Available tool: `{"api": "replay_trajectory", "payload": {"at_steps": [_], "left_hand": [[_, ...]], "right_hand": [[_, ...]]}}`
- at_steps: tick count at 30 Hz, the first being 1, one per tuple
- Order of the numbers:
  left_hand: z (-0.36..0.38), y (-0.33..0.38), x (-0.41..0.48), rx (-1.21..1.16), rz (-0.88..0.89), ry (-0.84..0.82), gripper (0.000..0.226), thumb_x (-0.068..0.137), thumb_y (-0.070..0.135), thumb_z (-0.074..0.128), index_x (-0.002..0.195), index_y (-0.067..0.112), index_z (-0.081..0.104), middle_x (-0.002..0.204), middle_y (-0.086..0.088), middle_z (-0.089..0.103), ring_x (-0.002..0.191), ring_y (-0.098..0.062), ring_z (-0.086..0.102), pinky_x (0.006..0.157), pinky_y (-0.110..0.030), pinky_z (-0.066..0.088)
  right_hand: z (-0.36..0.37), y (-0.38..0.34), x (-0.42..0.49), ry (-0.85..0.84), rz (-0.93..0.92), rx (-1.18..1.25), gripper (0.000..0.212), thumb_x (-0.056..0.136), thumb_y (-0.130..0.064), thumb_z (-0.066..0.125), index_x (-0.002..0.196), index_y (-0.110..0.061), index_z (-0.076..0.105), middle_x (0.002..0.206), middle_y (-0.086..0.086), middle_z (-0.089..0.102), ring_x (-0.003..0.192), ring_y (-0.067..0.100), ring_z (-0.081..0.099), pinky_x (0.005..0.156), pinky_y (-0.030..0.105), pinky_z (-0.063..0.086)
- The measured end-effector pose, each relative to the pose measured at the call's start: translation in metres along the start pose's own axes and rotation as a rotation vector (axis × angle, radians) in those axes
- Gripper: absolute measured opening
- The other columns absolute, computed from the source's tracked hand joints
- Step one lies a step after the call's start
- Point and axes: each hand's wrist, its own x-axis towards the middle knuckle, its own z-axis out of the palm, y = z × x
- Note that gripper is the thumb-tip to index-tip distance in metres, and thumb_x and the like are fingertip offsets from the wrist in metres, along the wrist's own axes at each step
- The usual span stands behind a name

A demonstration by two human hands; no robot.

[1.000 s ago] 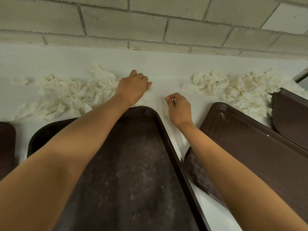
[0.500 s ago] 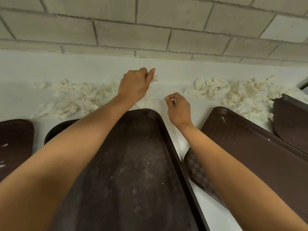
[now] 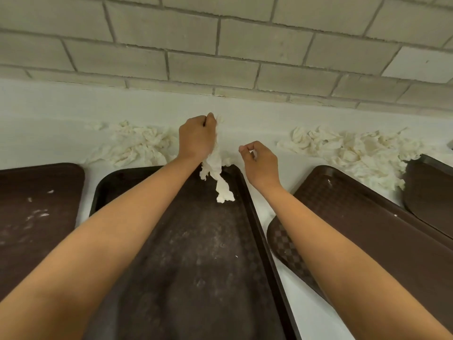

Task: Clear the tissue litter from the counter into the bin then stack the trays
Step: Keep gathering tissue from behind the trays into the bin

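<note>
My left hand (image 3: 196, 138) grips a crumpled white tissue (image 3: 218, 175) lifted off the counter; its tail dangles over the far end of the middle brown tray (image 3: 201, 253). My right hand (image 3: 259, 163) hovers beside it with fingers curled, thumb against forefinger; I cannot make out anything between them. A heap of tissue litter (image 3: 137, 143) lies on the white counter (image 3: 257, 126) left of my left hand. A larger tissue heap (image 3: 348, 150) lies to the right. Brown trays sit at the left (image 3: 36, 217), right (image 3: 367, 229) and far right (image 3: 431, 192).
A pale brick wall (image 3: 220, 57) rises directly behind the counter. Trays cover most of the near counter, with narrow white gaps between them. The left tray carries small white tissue scraps (image 3: 39, 212). No bin is in view.
My left hand closed on tissue at the back of the counter and raised it, so a strand now hangs over the middle tray. The right hand stayed put. The view shifted left.
</note>
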Motion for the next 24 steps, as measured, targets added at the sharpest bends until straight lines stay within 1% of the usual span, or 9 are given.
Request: {"api": "replay_trajectory", "payload": {"at_steps": [3,7,10,12,15,17,20,24], "left_hand": [[-0.001,0.004,-0.018,-0.039,-0.021,-0.005,0.052,0.099,0.02,0.037,0.05,0.012,0.024,0.048,-0.001,0.026,0.046,-0.012,0.024,0.046,-0.021,0.021],[-0.002,0.008,-0.043,-0.09,-0.074,0.012,0.052,0.099,0.021,0.036,0.05,0.012,0.024,0.049,-0.001,0.025,0.047,-0.012,0.023,0.049,-0.025,0.02],[-0.007,0.015,-0.061,-0.112,-0.116,0.008,0.051,0.099,0.022,0.035,0.051,0.013,0.022,0.05,-0.001,0.023,0.048,-0.013,0.022,0.05,-0.027,0.019],[-0.01,0.019,-0.073,-0.147,-0.133,0.002,0.05,0.099,0.021,0.035,0.051,0.013,0.021,0.049,-0.001,0.022,0.048,-0.013,0.021,0.05,-0.027,0.018],[-0.016,0.024,-0.089,-0.242,-0.171,-0.004,0.05,0.097,0.02,0.038,0.051,0.014,0.02,0.042,0.005,0.022,0.048,-0.013,0.019,0.051,-0.029,0.018],[-0.019,0.027,-0.102,-0.282,-0.188,-0.019,0.049,0.096,0.02,0.039,0.051,0.014,0.021,0.039,0.008,0.023,0.048,-0.013,0.02,0.052,-0.029,0.019],[-0.025,0.031,-0.127,-0.298,-0.176,-0.031,0.048,0.095,0.023,0.041,0.051,0.015,0.023,0.049,0.003,0.025,0.05,-0.012,0.024,0.052,-0.029,0.022],[-0.032,0.032,-0.164,-0.301,-0.185,-0.059,0.048,0.095,0.024,0.041,0.051,0.016,0.024,0.051,0.003,0.027,0.05,-0.012,0.024,0.051,-0.029,0.023]], "right_hand": [[-0.004,-0.001,-0.008,-0.032,0.008,-0.005,0.025,0.097,-0.031,0.048,0.096,-0.008,0.06,0.089,0.0,0.057,0.079,0.012,0.049,0.062,0.014,0.028],[-0.011,-0.002,-0.024,-0.061,0.007,0.024,0.025,0.097,-0.031,0.048,0.097,-0.009,0.059,0.095,0.002,0.06,0.082,0.012,0.05,0.069,0.017,0.032],[-0.016,-0.002,-0.037,-0.062,-0.015,0.022,0.024,0.097,-0.031,0.048,0.095,-0.01,0.059,0.091,0.001,0.059,0.08,0.013,0.05,0.062,0.015,0.029],[-0.02,-0.003,-0.047,-0.056,-0.035,0.02,0.024,0.097,-0.03,0.048,0.095,-0.008,0.059,0.089,0.001,0.058,0.08,0.014,0.05,0.061,0.015,0.028],[-0.026,-0.005,-0.063,-0.033,-0.059,0.027,0.026,0.097,-0.027,0.049,0.097,-0.004,0.061,0.089,0.001,0.057,0.081,0.013,0.049,0.06,0.014,0.029],[-0.031,-0.006,-0.074,-0.011,-0.069,0.032,0.026,0.096,-0.027,0.05,0.097,-0.003,0.062,0.091,0.002,0.059,0.081,0.012,0.049,0.06,0.01,0.032],[-0.04,-0.008,-0.096,0.009,-0.059,0.055,0.026,0.096,-0.028,0.051,0.096,-0.004,0.063,0.092,0.004,0.063,0.082,0.011,0.05,0.061,-0.001,0.034],[-0.053,-0.009,-0.136,0.019,-0.03,0.073,0.026,0.095,-0.029,0.052,0.094,-0.005,0.063,0.092,0.005,0.064,0.082,0.01,0.053,0.061,-0.004,0.035]]}}
